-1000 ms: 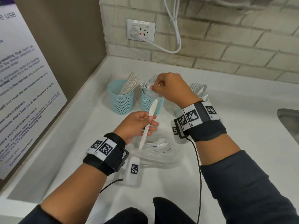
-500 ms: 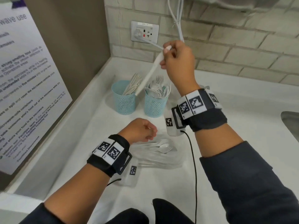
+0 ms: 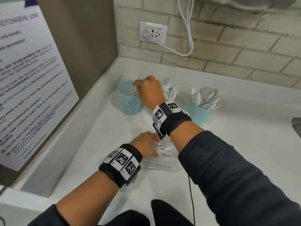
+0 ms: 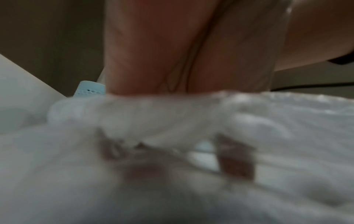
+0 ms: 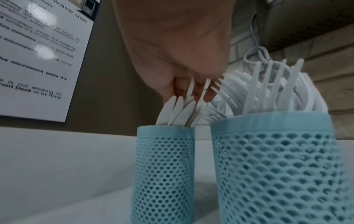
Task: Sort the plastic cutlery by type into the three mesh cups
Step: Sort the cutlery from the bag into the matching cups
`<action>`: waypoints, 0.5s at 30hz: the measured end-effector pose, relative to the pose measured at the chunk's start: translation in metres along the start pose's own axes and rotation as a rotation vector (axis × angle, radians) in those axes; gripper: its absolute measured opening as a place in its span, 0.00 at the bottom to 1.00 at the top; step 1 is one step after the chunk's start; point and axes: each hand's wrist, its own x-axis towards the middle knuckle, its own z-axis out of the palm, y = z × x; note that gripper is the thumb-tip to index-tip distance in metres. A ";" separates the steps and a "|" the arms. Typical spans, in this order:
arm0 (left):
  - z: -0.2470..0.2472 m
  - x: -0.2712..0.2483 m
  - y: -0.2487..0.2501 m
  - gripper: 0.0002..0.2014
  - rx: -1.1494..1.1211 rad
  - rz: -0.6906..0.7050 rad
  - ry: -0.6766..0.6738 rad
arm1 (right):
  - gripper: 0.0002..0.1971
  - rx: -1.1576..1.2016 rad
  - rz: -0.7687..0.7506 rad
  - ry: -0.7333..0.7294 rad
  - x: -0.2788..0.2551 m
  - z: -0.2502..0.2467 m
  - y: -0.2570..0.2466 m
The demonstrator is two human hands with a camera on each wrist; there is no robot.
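Three light-blue mesh cups stand in a row on the white counter. The left cup (image 3: pixel 130 101) (image 5: pixel 164 166) holds knives (image 5: pixel 178 112). My right hand (image 3: pixel 138 88) (image 5: pixel 191 91) hovers over its mouth, fingertips pinching a white knife among the others. The middle cup (image 5: pixel 273 166), full of forks (image 3: pixel 171 90), is mostly hidden behind my right wrist in the head view. The right cup (image 3: pixel 200 115) holds spoons (image 3: pixel 206 97). My left hand (image 3: pixel 156 149) is down on the loose pile of white cutlery (image 3: pixel 167 152), fingers curled into it; the left wrist view is blurred.
A large microwave notice (image 3: pixel 32 79) covers the panel on the left. A wall socket (image 3: pixel 153 32) with a white cord sits on the brick backsplash. A sink edge (image 3: pixel 296 126) shows at far right. A black cable (image 3: pixel 192 201) trails over the near counter.
My right hand took the knife from my left hand, raised it, then lowered it into the left cup. My left hand dropped from a loose fist onto the pile.
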 end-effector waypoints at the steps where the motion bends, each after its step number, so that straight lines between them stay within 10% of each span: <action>1: 0.000 0.001 0.000 0.25 0.006 -0.004 -0.007 | 0.18 -0.025 -0.003 -0.030 0.000 -0.001 0.001; 9: -0.005 0.005 -0.001 0.21 0.062 0.058 -0.037 | 0.18 0.449 0.145 -0.058 -0.005 -0.063 0.011; 15: -0.004 0.005 0.003 0.19 0.125 0.070 -0.072 | 0.12 0.359 0.180 -0.567 -0.049 -0.103 0.015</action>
